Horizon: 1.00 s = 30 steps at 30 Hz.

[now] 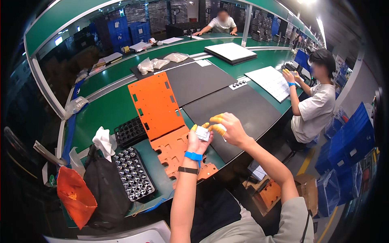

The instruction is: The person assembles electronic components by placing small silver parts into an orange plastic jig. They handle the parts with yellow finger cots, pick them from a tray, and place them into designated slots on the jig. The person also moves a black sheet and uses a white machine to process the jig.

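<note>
My left hand (198,141) is palm up, with yellow covers on some fingers and a blue band at the wrist. A small white square piece with thin dark lines (202,133) lies in it, held by the fingers and thumb. Just to the right, my right hand (229,126), also with yellow finger covers, is curled closed. Something small and whitish shows at its fingertips, too small to name. Below and left of my hands is an orange fixture (156,109), its plate raised and its lower part full of cutouts.
A black tray of round silver-and-black parts (133,174) sits left, near another black tray (130,131). An orange bag (75,196) and a black bag (107,190) hang at the table edge. Dark mats (231,117) cover the bench. Co-workers sit right (314,105) and far (222,24).
</note>
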Each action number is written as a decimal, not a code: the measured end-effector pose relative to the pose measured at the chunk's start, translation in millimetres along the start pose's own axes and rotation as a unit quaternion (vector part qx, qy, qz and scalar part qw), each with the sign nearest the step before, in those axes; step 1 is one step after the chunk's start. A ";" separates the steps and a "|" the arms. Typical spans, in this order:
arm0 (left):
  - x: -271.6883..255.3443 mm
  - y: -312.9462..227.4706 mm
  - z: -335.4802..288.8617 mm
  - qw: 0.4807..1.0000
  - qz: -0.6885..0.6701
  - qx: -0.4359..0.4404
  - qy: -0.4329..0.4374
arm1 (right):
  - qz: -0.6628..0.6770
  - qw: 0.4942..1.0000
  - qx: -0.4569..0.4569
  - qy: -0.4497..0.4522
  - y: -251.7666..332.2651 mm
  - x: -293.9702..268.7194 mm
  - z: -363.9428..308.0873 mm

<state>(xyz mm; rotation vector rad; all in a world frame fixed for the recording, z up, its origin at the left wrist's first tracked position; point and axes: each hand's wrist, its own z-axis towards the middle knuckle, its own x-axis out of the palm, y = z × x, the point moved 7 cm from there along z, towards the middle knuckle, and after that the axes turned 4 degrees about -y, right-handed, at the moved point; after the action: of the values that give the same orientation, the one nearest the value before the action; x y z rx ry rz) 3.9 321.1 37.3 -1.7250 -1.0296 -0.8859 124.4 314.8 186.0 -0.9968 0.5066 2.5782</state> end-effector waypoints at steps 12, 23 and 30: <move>2.8 5.7 0.9 0.999 0.036 0.009 -0.015 | 0.090 0.926 0.175 0.322 -65.0 24.3 -74.1; 8.6 8.6 -2.0 0.999 0.040 0.012 -0.019 | -0.168 0.969 0.046 0.175 -69.5 3.9 -91.3; 5.5 5.5 -4.1 0.998 0.048 0.018 -0.036 | -0.146 0.979 -0.010 0.140 -45.9 1.2 -77.0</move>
<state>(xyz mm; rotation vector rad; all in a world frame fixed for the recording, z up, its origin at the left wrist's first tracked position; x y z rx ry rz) 10.6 317.4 41.6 -1.7715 -0.9951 -0.7448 187.2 321.8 122.4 -1.3431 0.3701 2.2017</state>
